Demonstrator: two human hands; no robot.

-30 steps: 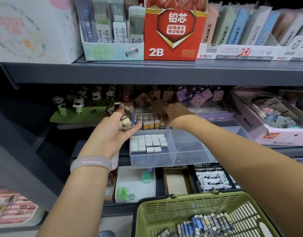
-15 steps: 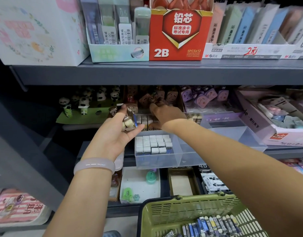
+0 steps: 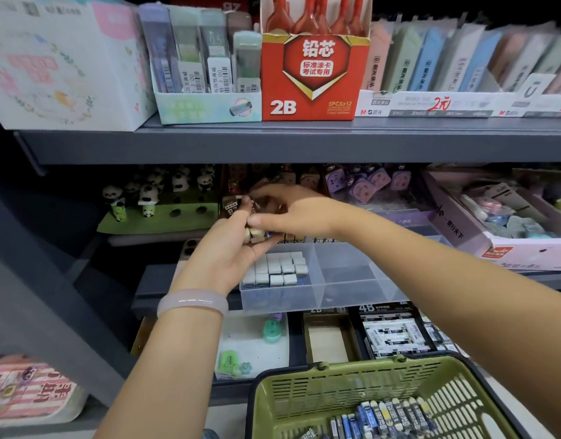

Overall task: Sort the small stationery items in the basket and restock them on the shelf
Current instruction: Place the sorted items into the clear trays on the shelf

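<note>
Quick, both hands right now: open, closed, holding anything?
Left hand: curled around a small bunch of erasers, holding them above the clear bin.
Right hand: fingers bent down at the left hand's bunch; whether it pinches one cannot be told.

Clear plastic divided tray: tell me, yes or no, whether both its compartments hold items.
No. The clear plastic divided tray holds small white-capped boxes only in its left compartment; the right is bare.

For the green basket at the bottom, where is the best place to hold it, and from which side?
Probably the basket's far rim, at the dark handle hinge, coming from above: the top is open, the rim forms a firm edge, and the slotted walls lean outward.
</note>
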